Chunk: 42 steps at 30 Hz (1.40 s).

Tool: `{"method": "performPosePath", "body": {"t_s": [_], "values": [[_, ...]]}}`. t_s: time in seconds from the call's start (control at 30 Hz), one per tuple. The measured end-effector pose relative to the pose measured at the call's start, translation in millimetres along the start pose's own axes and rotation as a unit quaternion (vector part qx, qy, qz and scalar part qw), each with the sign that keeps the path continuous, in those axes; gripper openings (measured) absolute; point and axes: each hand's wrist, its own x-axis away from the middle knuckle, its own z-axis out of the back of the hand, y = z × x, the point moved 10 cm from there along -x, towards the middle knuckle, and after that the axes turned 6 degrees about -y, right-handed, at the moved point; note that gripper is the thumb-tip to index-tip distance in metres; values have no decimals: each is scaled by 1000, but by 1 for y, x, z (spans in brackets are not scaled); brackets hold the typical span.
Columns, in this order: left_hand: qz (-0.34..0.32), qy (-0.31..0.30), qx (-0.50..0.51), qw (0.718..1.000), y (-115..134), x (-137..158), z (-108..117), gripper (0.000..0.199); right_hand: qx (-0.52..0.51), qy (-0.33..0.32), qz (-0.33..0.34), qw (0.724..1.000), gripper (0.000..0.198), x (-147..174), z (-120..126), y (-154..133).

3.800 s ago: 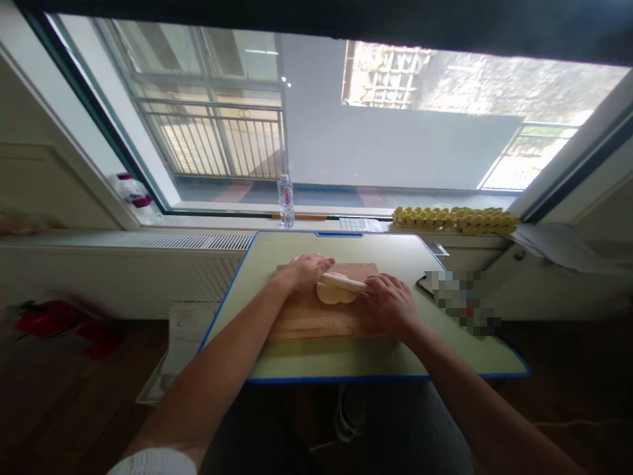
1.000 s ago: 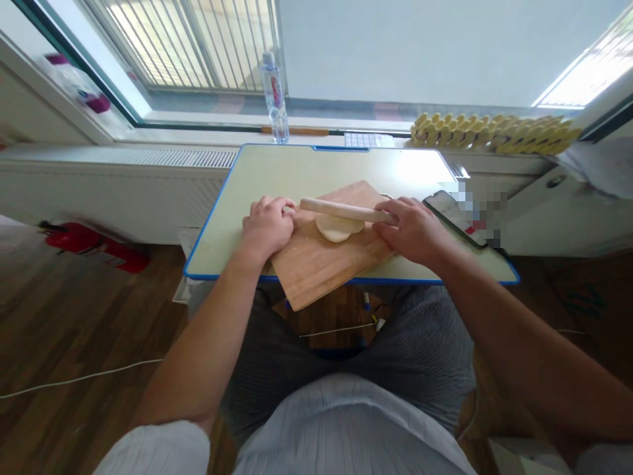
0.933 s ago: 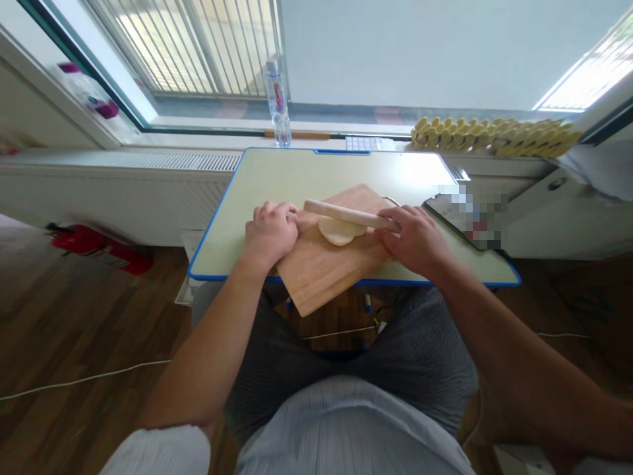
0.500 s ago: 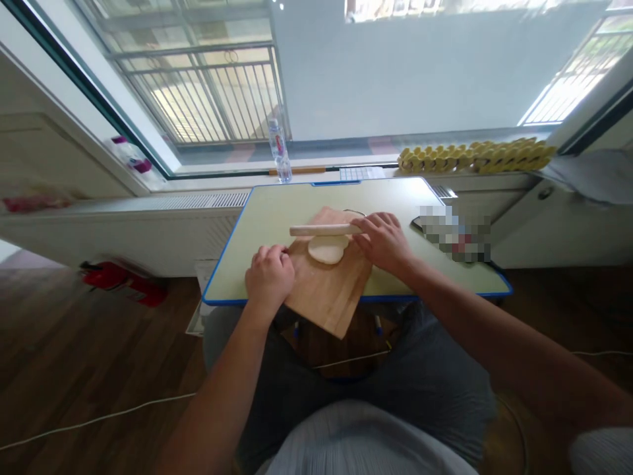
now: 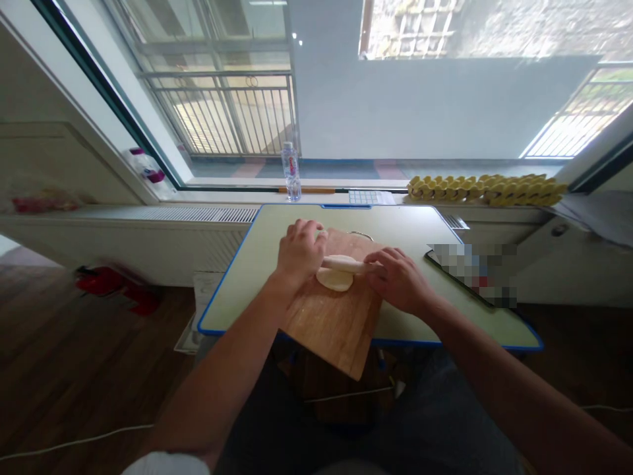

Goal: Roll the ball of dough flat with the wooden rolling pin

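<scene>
A pale wooden rolling pin (image 5: 346, 264) lies across a flat, roundish piece of dough (image 5: 335, 279), some of which shows beyond the pin as well as in front of it. At the pin's left end is my left hand (image 5: 301, 251), its fingers curled over that end. My right hand (image 5: 399, 280) is closed around the right end. Under the dough is a wooden cutting board (image 5: 336, 330), turned at an angle, with its near corner jutting past the table's front edge. A thin metal handle (image 5: 362, 235) shows at its far end.
The light table (image 5: 237, 290) has a blue rim. A blurred-out flat device (image 5: 465, 277) lies at its right. On the windowsill stand a clear bottle (image 5: 291, 173) and a yellow row of foam-like pieces (image 5: 484, 190). A red fire extinguisher (image 5: 116, 288) is on the floor at left.
My left hand has left the board's left edge and come to the rolling pin's left end. The pin now rests over the dough rather than beyond it. The camera view has tilted up.
</scene>
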Motion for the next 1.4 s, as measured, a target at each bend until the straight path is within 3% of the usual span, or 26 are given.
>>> {"method": "performPosePath", "body": {"t_s": [0.13, 0.23, 0.33, 0.5, 0.73, 1.0, 1.4], "values": [[17, -140, -98, 985, -2, -17, -42, 40, 65, -11, -67, 996, 37, -19, 2, 6], [24, -203, -133, 970, -7, -19, -55, 48, 158, 4, -140, 977, 46, -36, 7, 19], [26, -239, -144, 960, -9, -22, -60, 51, 166, 3, -218, 962, 52, -46, 8, 35], [38, -239, -118, 963, -15, -22, -65, 52, 134, -42, -213, 967, 47, -52, -4, 38], [34, -238, -112, 964, -10, -6, -64, 60, 142, -38, -199, 969, 49, -33, -4, 32], [2, -181, -143, 973, 9, 17, -51, 55, 166, -31, -182, 969, 51, -10, -5, 22], [17, -239, -116, 964, -7, -16, -67, 54, 141, -58, -196, 969, 49, -57, -12, 44]]}}
